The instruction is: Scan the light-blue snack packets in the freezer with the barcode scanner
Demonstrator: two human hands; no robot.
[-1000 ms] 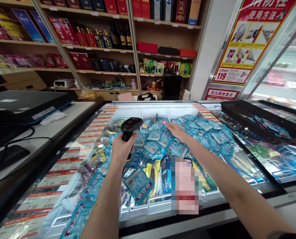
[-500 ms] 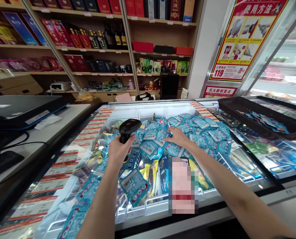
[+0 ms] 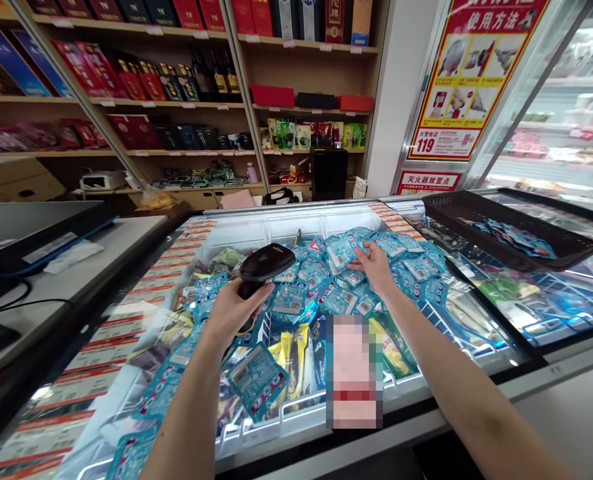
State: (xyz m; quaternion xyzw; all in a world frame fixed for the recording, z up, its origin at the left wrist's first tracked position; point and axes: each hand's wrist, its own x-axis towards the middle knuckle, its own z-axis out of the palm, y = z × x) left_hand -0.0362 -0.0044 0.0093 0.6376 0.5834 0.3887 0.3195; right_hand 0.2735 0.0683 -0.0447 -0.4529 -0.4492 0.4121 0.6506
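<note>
So, near the front of the freezer point(image 3: 396, 433), one blue packet point(image 3: 257, 381) is lying beside yellow packs point(image 3: 299, 353). Just beyond, the left hand point(image 3: 234, 310) is wrapping its grip around the scanner point(image 3: 266, 263). Farther in, the right hand point(image 3: 376, 267) is pinching a second packet point(image 3: 341, 250), grip narrow, over the heap point(image 3: 340, 300). Off right, a black tray point(image 3: 574, 247) is holding more packets; behind, shelves point(image 3: 316, 73) are carrying boxes.

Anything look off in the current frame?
Two things. Blue packets lie in an untidy, overlapping heap at mixed angles across the freezer, with more scattered at picture left. And a coarse pixelated block at the front edge hides whatever is there. I see no clear spill or damage.
</note>
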